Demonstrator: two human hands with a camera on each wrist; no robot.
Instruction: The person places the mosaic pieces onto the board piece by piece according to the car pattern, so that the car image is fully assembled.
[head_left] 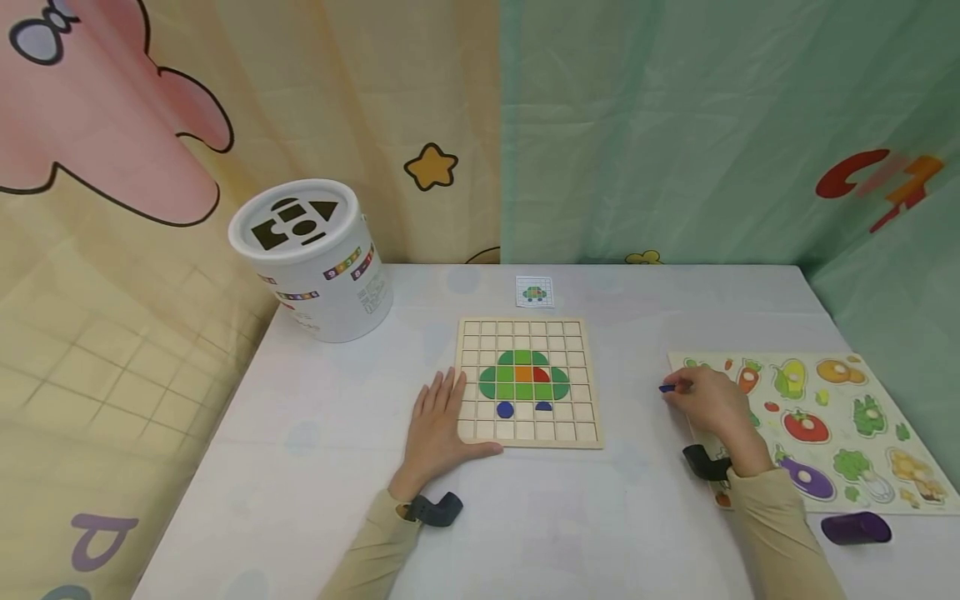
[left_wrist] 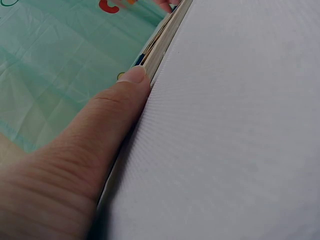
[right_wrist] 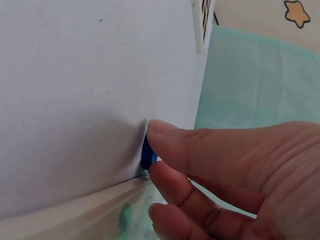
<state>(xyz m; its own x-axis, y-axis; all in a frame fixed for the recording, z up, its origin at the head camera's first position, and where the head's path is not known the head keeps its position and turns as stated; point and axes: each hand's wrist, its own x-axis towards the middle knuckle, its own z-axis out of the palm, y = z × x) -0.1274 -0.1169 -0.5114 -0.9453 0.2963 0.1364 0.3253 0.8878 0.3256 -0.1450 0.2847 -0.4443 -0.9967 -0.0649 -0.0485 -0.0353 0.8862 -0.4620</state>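
A wooden grid board [head_left: 587, 427] bears a car-shaped pattern of green pieces [head_left: 505, 389], an orange piece [head_left: 523, 373], a red piece [head_left: 541, 375], a blue circle [head_left: 506, 409] and a blue half circle [head_left: 543, 406]. My left hand [head_left: 438, 437] rests at the board's lower left corner, fingers along the left side and thumb at the front edge. To the right of the board, my right hand [head_left: 708, 404] pinches a small blue piece [right_wrist: 146, 154] between thumb and fingers, close to the tabletop by the vegetable puzzle's left edge.
A vegetable puzzle board [head_left: 832, 433] lies at the right, with a dark purple cylinder [head_left: 855, 528] in front of it. Behind the grid board is a small pattern card [head_left: 535, 292]. A white bucket with shaped holes in its lid [head_left: 330, 283] stands at the back left.
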